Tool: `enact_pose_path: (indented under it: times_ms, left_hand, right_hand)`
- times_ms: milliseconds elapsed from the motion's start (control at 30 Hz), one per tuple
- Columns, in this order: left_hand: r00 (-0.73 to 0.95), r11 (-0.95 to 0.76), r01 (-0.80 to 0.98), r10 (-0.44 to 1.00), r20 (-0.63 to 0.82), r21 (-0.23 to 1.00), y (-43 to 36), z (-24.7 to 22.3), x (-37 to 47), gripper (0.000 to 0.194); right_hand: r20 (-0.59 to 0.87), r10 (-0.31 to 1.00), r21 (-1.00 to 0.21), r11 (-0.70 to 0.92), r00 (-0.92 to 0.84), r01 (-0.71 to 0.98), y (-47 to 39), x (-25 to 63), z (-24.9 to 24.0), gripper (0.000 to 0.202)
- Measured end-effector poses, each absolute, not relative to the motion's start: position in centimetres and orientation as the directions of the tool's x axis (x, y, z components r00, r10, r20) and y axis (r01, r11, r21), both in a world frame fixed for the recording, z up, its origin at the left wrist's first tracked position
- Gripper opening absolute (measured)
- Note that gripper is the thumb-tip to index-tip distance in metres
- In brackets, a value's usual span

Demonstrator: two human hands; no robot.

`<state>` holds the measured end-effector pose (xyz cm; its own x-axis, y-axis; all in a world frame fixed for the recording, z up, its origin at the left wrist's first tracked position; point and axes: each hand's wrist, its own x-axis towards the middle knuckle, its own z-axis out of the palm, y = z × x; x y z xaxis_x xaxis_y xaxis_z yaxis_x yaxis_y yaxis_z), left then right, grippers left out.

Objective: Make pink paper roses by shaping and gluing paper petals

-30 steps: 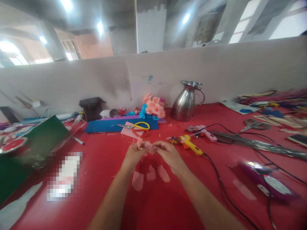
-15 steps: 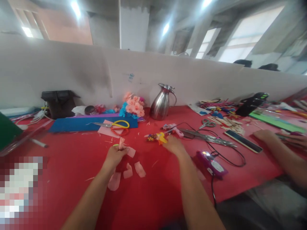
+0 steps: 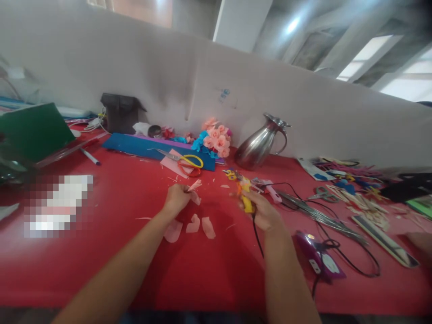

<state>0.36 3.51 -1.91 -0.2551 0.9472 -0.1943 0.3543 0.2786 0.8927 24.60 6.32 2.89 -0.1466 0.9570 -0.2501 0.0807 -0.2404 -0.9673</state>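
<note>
My left hand [image 3: 178,199] pinches a pink crepe paper flower piece [image 3: 195,185] just above the red table. Loose pink paper petals [image 3: 208,227] lie below and to the right of that hand. My right hand [image 3: 265,211] is wrapped round the handle of a yellow glue gun [image 3: 248,200], which points up and to the left. From its base a black cord hangs down. A finished bunch of peach paper flowers [image 3: 218,139] with blue ones stands behind, against the partition.
Yellow-handled scissors [image 3: 184,158] rest on a blue sheet [image 3: 135,146]. A steel jug [image 3: 258,144] stands at the back. To the right are a pink glue gun [image 3: 273,193], metal wires [image 3: 317,213], a purple power strip [image 3: 319,258], a phone [image 3: 384,240] and another person's hand [image 3: 420,243].
My right hand has taken hold of the yellow glue gun and lifted it off the table. My left hand keeps the pink paper. The view has turned left and tilted.
</note>
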Motion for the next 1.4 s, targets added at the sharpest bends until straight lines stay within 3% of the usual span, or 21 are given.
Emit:
enact_pose_path:
  times_ms: [200,467,867,1400]
  left_hand:
    - [-0.283,0.279,0.340,0.941,-0.185,0.898,3.5,-2.0,0.1,0.007]
    - [-0.303,0.325,0.307,0.924,-0.232,0.894,3.7,-2.0,-0.5,0.009]
    - [-0.243,0.311,0.282,0.938,-0.246,0.908,3.7,-1.8,-0.6,0.011]
    - [-0.188,0.254,0.436,0.964,-0.188,0.863,3.3,-1.2,-0.8,0.008]
  right_hand:
    - [-0.155,0.965,-0.988,-0.153,-0.209,0.030,5.1,23.2,3.1,0.033]
    - [-0.089,0.964,-0.956,-0.012,-0.251,0.294,3.9,21.6,3.3,0.039]
    - [0.009,0.936,-0.842,0.197,-0.352,0.502,3.6,20.5,1.8,0.036]
    - [-0.010,0.956,-0.664,0.212,-0.292,0.717,3.5,20.1,1.5,0.041]
